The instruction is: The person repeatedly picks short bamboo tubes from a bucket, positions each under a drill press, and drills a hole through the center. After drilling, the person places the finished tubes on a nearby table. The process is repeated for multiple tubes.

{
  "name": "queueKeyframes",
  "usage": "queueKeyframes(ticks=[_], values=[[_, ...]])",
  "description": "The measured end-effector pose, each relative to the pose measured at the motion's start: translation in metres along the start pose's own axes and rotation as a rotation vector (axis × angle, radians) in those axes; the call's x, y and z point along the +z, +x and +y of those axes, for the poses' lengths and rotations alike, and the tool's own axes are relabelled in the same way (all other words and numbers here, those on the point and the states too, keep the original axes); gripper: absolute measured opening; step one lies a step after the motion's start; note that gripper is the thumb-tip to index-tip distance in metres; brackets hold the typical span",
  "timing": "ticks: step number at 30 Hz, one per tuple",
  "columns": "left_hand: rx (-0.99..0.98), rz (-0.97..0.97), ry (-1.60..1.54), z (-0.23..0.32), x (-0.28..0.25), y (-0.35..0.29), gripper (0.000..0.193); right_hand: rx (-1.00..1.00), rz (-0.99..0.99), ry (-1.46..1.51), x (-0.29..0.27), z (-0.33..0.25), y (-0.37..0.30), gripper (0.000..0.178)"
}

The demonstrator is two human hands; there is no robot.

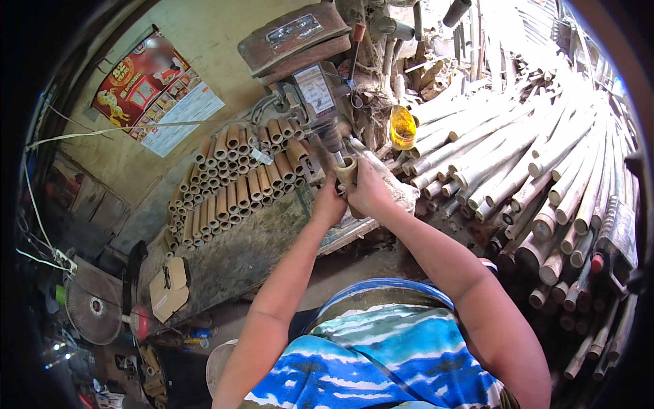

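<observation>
Both hands on a short bamboo tube, held upright under the drill bit.

Bamboo tube (347, 170) stands w/ long axis vertical, open end up, right below the drill bit (338, 158) of the drill press (306, 75); bit tip at or just inside the tube mouth, can't tell which. Left hand (329, 204) wraps tube from lower left, fingers closed on it. Right hand (368, 191) grips from lower right, also closed on it, slightly higher and closer to the bit. Tube sits just ahead of both hands, arms stretched fwd. Base hidden by hands; seems to rest on the worn press table (340, 235). Left of press: stack of cut bamboo pieces (231, 184), ends facing out. Right: big pile of long bamboo poles (531, 163). Yellow cup (402, 127) behind. Wall poster (153, 92), fan (92, 310) low left. Cramped workshop.
</observation>
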State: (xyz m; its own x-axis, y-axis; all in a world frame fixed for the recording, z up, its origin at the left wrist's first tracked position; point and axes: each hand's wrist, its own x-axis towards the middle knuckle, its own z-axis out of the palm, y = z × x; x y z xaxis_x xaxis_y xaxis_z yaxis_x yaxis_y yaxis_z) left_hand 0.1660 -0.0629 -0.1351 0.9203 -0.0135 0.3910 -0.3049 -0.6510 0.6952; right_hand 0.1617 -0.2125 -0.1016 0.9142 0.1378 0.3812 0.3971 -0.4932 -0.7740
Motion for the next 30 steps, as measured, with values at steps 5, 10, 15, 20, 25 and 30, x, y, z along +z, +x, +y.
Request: queueKeyframes(ticks=[5,10,15,20,25,30], values=[[-0.019,0.006,0.015,-0.012,-0.006,-0.017,0.065,-0.066,-0.005,-0.013,0.01,-0.003,-0.015,0.051],[-0.005,0.03,0.023,-0.002,-0.016,-0.014,0.062,-0.072,0.011,-0.026,0.019,-0.009,-0.001,0.052],[-0.094,-0.014,0.022,0.01,-0.011,0.005,0.061,0.005,-0.008,-0.041,0.009,-0.006,0.011,0.054],[-0.084,-0.074,0.052,0.001,-0.002,-0.011,0.063,0.056,-0.09,-0.051,0.005,0.005,-0.006,0.057],[-0.191,-0.147,-0.032,-0.015,0.017,-0.05,0.071,0.141,-0.316,-0.056,0.008,0.035,-0.025,0.045],[-0.118,-0.123,-0.198,-0.015,0.029,-0.088,0.073,0.458,-0.534,0.645,-0.004,0.091,-0.062,0.058]])
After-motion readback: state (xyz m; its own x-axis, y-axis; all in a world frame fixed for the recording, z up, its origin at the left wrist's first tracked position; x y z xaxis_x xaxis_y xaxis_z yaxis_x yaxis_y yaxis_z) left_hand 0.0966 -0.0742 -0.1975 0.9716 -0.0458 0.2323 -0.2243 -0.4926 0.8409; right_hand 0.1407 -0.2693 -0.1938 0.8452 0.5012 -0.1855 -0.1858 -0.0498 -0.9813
